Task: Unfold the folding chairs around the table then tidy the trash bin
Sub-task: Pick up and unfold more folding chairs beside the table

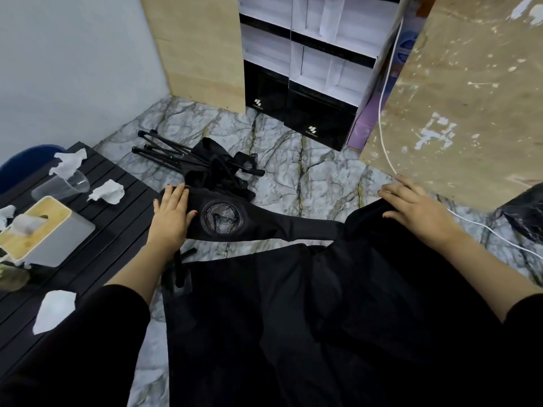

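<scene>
At the far left, a black slatted bench (pixel 111 201) carries crumpled tissues (pixel 106 191), a clear cup (pixel 63 185) lying on its side and a tissue box (pixel 44 230) with a wooden lid. Just right of the bench, the left hand (pixel 172 214) lies flat, fingers spread, on the end of a chair's (pixel 308 304) black fabric armrest (pixel 264 224), beside its round mesh cup holder (pixel 222 217). This chair fills the lower middle of the view, its dark seat spread open between the person's forearms. Behind it, on the marble floor (pixel 308 171), a second chair (pixel 202 163) lies folded in a bundle, legs pointing left. At the right, the right hand (pixel 411 207) curls over the chair's other top corner, gripping the fabric. A white cable (pixel 385 148) runs down beside a paint-spattered board (pixel 470 98) near that hand.
</scene>
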